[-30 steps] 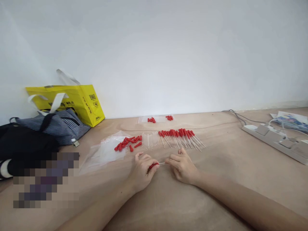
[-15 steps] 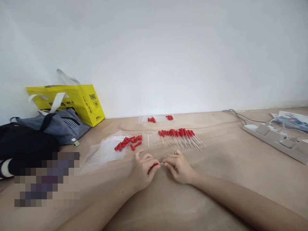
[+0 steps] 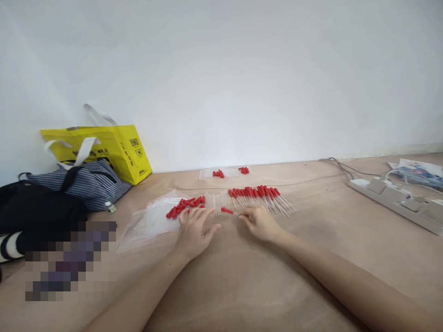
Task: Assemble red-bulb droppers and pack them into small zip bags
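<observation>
My right hand [image 3: 258,222] pinches the clear tube of a dropper with a red rubber bulb [image 3: 226,210], which points left toward my other hand. My left hand [image 3: 196,233] is open, thumb apart from the fingers, just in front of a pile of loose red rubber bulbs [image 3: 178,208]; its fingertips hide part of that pile. Bare clear tubes [image 3: 216,203] lie in a row beyond the hands. To their right, several droppers with red bulbs fitted [image 3: 265,191] are lined up side by side, bulbs pointing away from me.
Clear zip bags [image 3: 148,221] lie left of the bulbs. Another bag with red bulbs [image 3: 218,174] is near the wall. A yellow bag [image 3: 138,161], striped bag [image 3: 100,189] and black bag [image 3: 38,203] stand left. A power strip [image 3: 398,200] with cables is at right.
My left hand has let go of the red bulb and moved left, its fingers opening. My right hand has moved slightly forward, still holding the dropper, whose bulb now shows fully.
</observation>
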Demonstrator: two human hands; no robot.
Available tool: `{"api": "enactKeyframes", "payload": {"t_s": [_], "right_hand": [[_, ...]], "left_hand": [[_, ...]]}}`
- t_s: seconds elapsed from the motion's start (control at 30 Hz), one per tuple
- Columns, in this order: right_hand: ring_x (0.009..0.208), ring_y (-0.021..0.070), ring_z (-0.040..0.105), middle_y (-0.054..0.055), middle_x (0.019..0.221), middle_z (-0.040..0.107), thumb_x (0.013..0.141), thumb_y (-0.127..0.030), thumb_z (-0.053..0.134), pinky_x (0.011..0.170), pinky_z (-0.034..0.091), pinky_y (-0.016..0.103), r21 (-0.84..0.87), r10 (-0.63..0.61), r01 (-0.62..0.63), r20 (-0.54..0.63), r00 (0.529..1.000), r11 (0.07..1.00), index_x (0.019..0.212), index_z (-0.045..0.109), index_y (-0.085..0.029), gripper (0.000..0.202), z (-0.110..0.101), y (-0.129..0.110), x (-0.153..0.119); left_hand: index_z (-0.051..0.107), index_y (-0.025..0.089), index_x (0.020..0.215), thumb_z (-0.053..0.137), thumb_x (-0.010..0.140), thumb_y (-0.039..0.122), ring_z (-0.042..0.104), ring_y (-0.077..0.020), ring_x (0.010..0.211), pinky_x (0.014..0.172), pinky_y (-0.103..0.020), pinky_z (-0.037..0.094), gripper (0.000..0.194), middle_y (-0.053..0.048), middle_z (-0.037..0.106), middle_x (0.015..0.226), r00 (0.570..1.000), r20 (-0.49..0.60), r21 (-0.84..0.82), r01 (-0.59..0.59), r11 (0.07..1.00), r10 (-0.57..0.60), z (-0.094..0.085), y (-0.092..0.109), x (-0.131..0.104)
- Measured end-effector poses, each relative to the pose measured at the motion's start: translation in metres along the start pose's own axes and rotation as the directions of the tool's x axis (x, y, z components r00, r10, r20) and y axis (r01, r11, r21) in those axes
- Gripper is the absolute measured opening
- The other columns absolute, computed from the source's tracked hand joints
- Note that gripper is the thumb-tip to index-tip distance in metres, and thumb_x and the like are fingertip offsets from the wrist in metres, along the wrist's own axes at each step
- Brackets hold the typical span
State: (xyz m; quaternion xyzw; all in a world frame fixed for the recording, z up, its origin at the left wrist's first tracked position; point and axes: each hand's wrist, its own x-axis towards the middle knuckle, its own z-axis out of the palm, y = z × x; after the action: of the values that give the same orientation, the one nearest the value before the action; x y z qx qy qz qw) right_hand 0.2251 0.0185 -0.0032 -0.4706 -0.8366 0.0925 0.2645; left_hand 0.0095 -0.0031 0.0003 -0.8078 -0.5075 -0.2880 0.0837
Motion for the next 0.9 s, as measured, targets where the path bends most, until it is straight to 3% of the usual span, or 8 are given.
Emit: {"api": "enactKeyframes", "payload": {"t_s": [0.07, 0.1, 0.3, 0.43, 0.57, 0.73, 0.9], "right_hand": [[0.077, 0.0128, 0.057, 0.003, 0.086, 0.064, 0.081, -0.018, 0.043, 0.066, 0.036, 0.021, 0.008, 0.246, -0.246, -0.069, 0.967, 0.969, 0.093, 0.058, -0.019, 0.019, 0.002, 0.007, 0.016], [0.079, 0.0133, 0.057, 0.004, 0.088, 0.064, 0.080, -0.017, 0.042, 0.065, 0.037, 0.021, -0.006, 0.311, -0.313, -0.096, 0.946, 0.950, 0.097, 0.056, -0.018, 0.021, 0.004, 0.010, 0.024], [0.081, 0.0221, 0.059, 0.011, 0.084, 0.064, 0.078, -0.017, 0.041, 0.064, 0.036, 0.028, -0.117, 0.497, -0.517, -0.167, 0.852, 0.848, 0.091, 0.054, -0.014, 0.018, 0.020, 0.011, 0.060], [0.082, 0.0244, 0.059, 0.014, 0.085, 0.064, 0.078, -0.019, 0.042, 0.072, 0.033, 0.033, -0.191, 0.521, -0.549, -0.178, 0.835, 0.814, 0.090, 0.055, -0.013, 0.019, 0.025, 0.005, 0.066], [0.084, 0.0254, 0.058, 0.016, 0.090, 0.063, 0.079, -0.026, 0.040, 0.078, 0.028, 0.038, -0.245, 0.494, -0.524, -0.176, 0.851, 0.816, 0.091, 0.057, -0.011, 0.025, 0.024, 0.002, 0.065], [0.086, 0.0217, 0.057, 0.012, 0.095, 0.062, 0.079, -0.025, 0.039, 0.080, 0.024, 0.036, -0.279, 0.435, -0.460, -0.150, 0.888, 0.843, 0.089, 0.059, -0.015, 0.024, 0.026, -0.007, 0.066], [0.081, 0.0210, 0.058, 0.011, 0.088, 0.064, 0.075, -0.024, 0.043, 0.078, 0.024, 0.036, -0.289, 0.459, -0.471, -0.113, 0.881, 0.834, 0.081, 0.062, -0.015, 0.022, 0.035, -0.016, 0.078]], "left_hand": [[0.052, 0.023, 0.105, 0.053, 0.074, 0.038, 0.048, -0.0251, 0.099, 0.088, -0.045, 0.022, 0.034, -0.007, 0.060, 0.105, 0.988, -0.034, 0.087, 0.152, 0.985, -0.149, 0.000, -0.013, 0.001], [0.053, 0.023, 0.104, 0.053, 0.074, 0.036, 0.047, -0.0255, 0.100, 0.087, -0.045, 0.023, 0.033, -0.007, 0.059, 0.105, 0.978, -0.037, 0.124, 0.210, 0.970, -0.207, -0.001, -0.020, 0.001], [0.058, 0.023, 0.093, 0.055, 0.071, 0.033, 0.046, -0.0251, 0.100, 0.086, -0.044, 0.023, 0.024, -0.006, 0.057, 0.103, 0.936, 0.006, 0.249, 0.340, 0.907, -0.352, -0.002, -0.040, 0.002], [0.060, 0.024, 0.086, 0.055, 0.072, 0.033, 0.045, -0.0241, 0.100, 0.086, -0.043, 0.023, 0.018, -0.006, 0.056, 0.102, 0.927, 0.037, 0.268, 0.351, 0.897, -0.374, -0.002, -0.038, 0.002], [0.060, 0.024, 0.088, 0.054, 0.073, 0.032, 0.046, -0.0233, 0.097, 0.083, -0.042, 0.024, 0.018, -0.005, 0.057, 0.096, 0.932, 0.048, 0.276, 0.333, 0.902, -0.359, -0.001, -0.036, 0.003], [0.061, 0.025, 0.084, 0.051, 0.076, 0.032, 0.048, -0.0220, 0.092, 0.079, -0.040, 0.025, 0.015, -0.004, 0.058, 0.088, 0.930, 0.092, 0.284, 0.319, 0.904, -0.357, -0.001, -0.036, 0.005], [0.058, 0.021, 0.082, 0.044, 0.080, 0.031, 0.049, -0.0231, 0.090, 0.076, -0.038, 0.027, 0.017, -0.006, 0.058, 0.088, 0.926, 0.094, 0.362, 0.309, 0.879, -0.365, -0.002, -0.036, 0.006]]}}
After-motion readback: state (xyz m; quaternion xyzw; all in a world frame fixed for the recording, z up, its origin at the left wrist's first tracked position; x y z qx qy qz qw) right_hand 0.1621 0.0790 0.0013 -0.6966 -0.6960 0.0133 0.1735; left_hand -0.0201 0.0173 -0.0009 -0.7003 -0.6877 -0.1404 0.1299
